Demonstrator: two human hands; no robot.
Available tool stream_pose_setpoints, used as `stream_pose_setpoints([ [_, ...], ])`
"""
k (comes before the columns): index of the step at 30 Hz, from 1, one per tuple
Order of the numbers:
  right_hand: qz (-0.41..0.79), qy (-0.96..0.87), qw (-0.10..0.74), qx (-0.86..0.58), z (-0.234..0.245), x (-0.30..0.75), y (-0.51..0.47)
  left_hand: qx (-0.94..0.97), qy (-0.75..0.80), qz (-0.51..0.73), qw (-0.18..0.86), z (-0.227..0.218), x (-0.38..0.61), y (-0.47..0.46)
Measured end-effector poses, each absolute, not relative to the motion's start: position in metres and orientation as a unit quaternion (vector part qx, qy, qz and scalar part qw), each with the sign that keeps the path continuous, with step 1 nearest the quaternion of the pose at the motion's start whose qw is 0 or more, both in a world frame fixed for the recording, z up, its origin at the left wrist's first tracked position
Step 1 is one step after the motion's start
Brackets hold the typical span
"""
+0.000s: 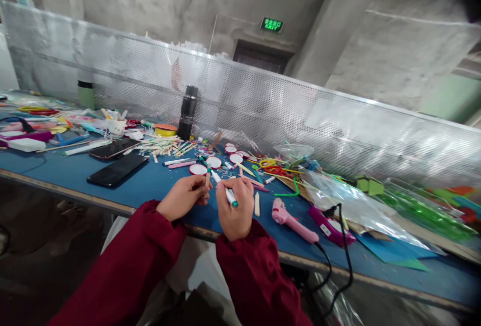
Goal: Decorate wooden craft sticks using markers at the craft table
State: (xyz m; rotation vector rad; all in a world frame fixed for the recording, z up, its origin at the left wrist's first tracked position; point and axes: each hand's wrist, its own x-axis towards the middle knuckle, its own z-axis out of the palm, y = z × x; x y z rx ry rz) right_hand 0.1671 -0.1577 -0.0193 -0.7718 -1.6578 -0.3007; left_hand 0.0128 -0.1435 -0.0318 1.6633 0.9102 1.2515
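Note:
Between the fingertips of my left hand (184,197) stands a small wooden craft stick (208,176), upright, its upper part coloured green. My right hand (237,206) grips a white marker (221,186) with a green end like a pen, its tip pointing toward the stick. Whether tip and stick touch I cannot tell. Both hands are above the front edge of the blue table (158,181). Just beyond them lie white round discs with red rims (198,169). A pale craft stick (257,204) rests right of my right hand.
A pink glue gun (293,221) and a purple power strip (331,226) with black cords lie at right. Two dark phones (118,170) lie at left. A black bottle (188,113) stands by the perforated metal screen (240,90). Craft sticks (165,146) are heaped behind.

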Motion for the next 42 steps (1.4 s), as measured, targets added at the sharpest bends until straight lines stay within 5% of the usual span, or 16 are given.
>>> stream_pose_setpoints([
  [42,-0.119,-0.737,0.579,-0.327,-0.0198,0.1652,-0.1582,0.652,0.358,0.514,0.427,-0.0306,0.0139,-0.1446],
])
